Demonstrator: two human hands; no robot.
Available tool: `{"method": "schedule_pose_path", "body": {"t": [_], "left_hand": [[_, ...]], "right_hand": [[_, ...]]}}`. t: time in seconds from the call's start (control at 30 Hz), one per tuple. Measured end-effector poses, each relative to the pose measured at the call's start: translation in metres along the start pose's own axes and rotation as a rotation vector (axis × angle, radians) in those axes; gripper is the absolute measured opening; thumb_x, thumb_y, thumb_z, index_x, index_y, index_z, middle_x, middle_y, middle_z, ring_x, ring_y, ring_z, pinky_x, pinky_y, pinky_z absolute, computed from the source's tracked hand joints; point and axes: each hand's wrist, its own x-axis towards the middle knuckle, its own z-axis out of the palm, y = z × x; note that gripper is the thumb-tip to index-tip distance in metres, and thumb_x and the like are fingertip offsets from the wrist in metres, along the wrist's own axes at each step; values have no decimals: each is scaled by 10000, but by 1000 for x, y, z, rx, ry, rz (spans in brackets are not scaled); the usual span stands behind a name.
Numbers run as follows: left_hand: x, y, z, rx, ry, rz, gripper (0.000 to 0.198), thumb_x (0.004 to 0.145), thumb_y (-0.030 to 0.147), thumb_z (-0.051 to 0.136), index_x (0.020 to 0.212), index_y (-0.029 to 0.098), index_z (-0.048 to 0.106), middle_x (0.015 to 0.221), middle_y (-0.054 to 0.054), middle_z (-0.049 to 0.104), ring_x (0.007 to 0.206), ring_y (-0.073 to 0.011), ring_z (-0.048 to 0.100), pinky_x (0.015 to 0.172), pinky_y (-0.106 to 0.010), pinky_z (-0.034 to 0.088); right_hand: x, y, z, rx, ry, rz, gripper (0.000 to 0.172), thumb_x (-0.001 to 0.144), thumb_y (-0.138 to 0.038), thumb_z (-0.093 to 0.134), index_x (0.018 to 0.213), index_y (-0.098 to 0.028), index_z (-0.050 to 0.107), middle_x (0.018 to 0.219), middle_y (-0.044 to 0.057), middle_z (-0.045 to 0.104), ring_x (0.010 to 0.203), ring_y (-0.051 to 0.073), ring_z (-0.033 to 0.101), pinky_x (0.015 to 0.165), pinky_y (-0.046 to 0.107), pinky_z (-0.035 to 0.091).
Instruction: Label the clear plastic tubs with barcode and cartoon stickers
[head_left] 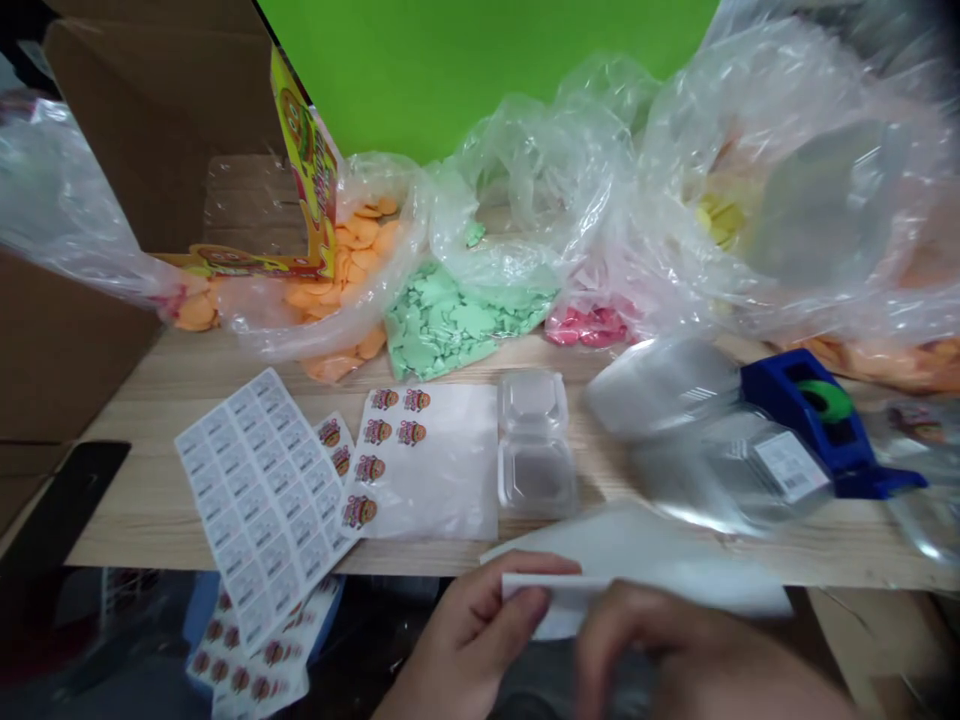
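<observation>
The left hand (480, 640) pinches a folded white sheet (559, 620); I cannot tell what the curled right hand (675, 655) grips. Farther lies a clear hinged plastic box (534, 438), right a blue tape dispenser (806, 410).

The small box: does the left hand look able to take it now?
Probably not at once: the left hand is pinching white paper. Otherwise, the small box looks near, with nothing lying on it.
</observation>
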Motion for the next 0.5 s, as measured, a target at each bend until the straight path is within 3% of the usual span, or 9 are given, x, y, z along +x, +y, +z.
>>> {"method": "schedule_pose_path", "body": {"t": [0.1,0.17,0.23,0.33,0.5], "left_hand": [[4,-9,-3,424,5,93,226,903,298,450,888,206,657,817,-26,676,770,-153,628,703,-231,497],[7,-16,-6,663,-13,229,173,887,215,462,896,197,634,895,-41,659,848,-163,610,769,-252,492],[11,-23,-9,878,61,372,170,874,147,457,934,185,612,1086,-87,605,1013,-198,553,877,-326,466],[16,-33,-13,1086,164,525,180,855,94,458,950,162,594,1311,-132,455,1201,-248,404,977,-424,401],[26,-40,-16,1176,117,513,161,866,105,444,935,159,579,1416,-99,371,1305,-250,265,1034,-451,360]], "right_hand": [[9,12,-10,-195,471,145,68,818,-224,590,841,-287,603,712,-24,627,638,133,606,583,216,512],[18,35,-13,-377,604,284,234,819,-252,594,1051,-277,572,738,-18,608,654,135,581,615,239,494],[25,64,-13,-413,486,319,423,842,-268,557,1250,-242,447,747,-13,594,645,131,567,604,247,483],[30,94,-11,-413,360,322,476,872,-245,498,1322,-213,349,743,-15,580,632,121,561,597,244,480],[34,95,-9,-500,313,340,490,880,-219,480,1340,-203,312,766,-7,594,650,126,577,622,252,497]]}}
